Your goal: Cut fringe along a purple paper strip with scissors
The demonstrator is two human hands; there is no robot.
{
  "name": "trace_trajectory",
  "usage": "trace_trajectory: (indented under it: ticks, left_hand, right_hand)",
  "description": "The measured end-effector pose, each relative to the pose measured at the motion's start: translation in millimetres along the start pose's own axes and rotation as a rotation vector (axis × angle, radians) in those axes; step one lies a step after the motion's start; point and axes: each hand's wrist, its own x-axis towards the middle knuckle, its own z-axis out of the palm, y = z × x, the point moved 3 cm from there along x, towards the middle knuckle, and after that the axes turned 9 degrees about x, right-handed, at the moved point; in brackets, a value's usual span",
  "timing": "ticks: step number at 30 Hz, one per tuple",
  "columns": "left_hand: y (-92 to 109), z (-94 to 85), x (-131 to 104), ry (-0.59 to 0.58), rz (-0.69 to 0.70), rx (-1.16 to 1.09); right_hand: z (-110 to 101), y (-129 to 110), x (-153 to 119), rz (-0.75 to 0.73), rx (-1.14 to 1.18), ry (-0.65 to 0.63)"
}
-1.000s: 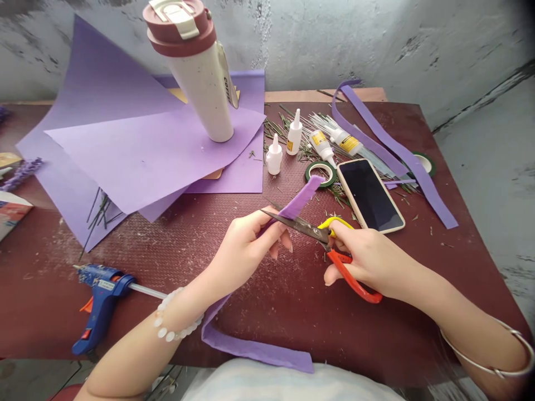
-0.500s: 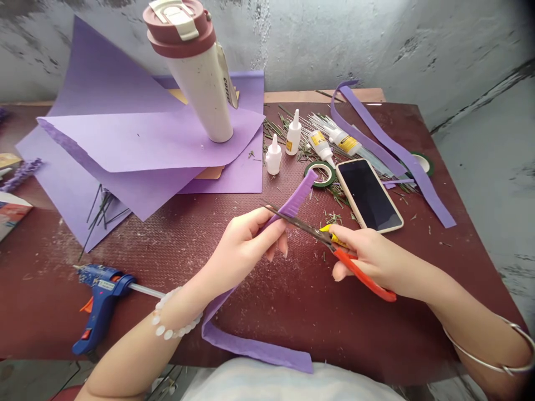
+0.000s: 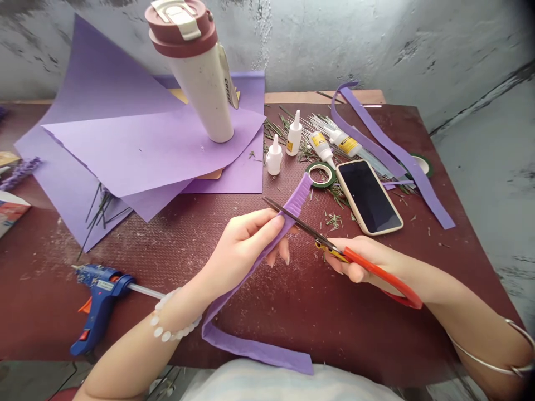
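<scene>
My left hand [image 3: 254,239] pinches a long purple paper strip [image 3: 259,352] between thumb and fingers. The strip's far end is fringed with narrow cuts, and its tail bends down along the table's near edge. In my right hand [image 3: 355,259] is a pair of scissors [image 3: 378,273] with red and yellow handles. Its blades lie across the strip just beyond my left thumb, pointing up and to the left. How far the blades are parted is hard to make out.
Purple sheets [image 3: 125,145] lie at the left under a tall tumbler [image 3: 203,83]. A blue glue gun [image 3: 100,301] rests at the near left. Toward the right are small glue bottles [image 3: 274,159], green tape [image 3: 321,175], wire stems, a phone [image 3: 370,195] and loose purple strips [image 3: 393,142].
My right hand and the scissor handles have shifted a little down and right. The fringed end has swung slightly left and down, and the blades still cross it.
</scene>
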Motion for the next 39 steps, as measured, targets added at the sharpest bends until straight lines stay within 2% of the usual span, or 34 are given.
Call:
trace_trajectory:
  ticks: [8,15,19,24,28,31,36,39]
  left_hand:
    - [-2,0.4,1,0.019,-0.036,0.002]
    - [-2,-0.3,2,0.008,-0.030,0.011]
    - [-3,-0.1,3,0.000,-0.018,0.022]
    - [-3,-1.8,2,0.041,-0.008,0.017]
    - [-3,-3.7,3,0.109,0.007,0.022]
    - [-2,-3.9,4,0.137,0.004,0.024]
    - [-4,-1.8,4,0.127,0.017,0.090]
    - [-6,0.3,4,0.091,0.018,0.112]
  right_hand:
    - [-2,6,1,-0.013,0.025,-0.014]
    - [-1,0,0,-0.006,0.007,-0.004]
    - [1,-8,1,0.003,-0.105,0.020]
    - [3,-20,-1,0.086,-0.285,0.042]
    - [0,-27,-4,0.154,-0.510,0.206]
    - [2,-29,-4,0.127,-0.733,0.344]
    - [6,-27,0,-0.054,-0.884,0.411]
    - [5,-25,1,-0.078,-0.908,0.433]
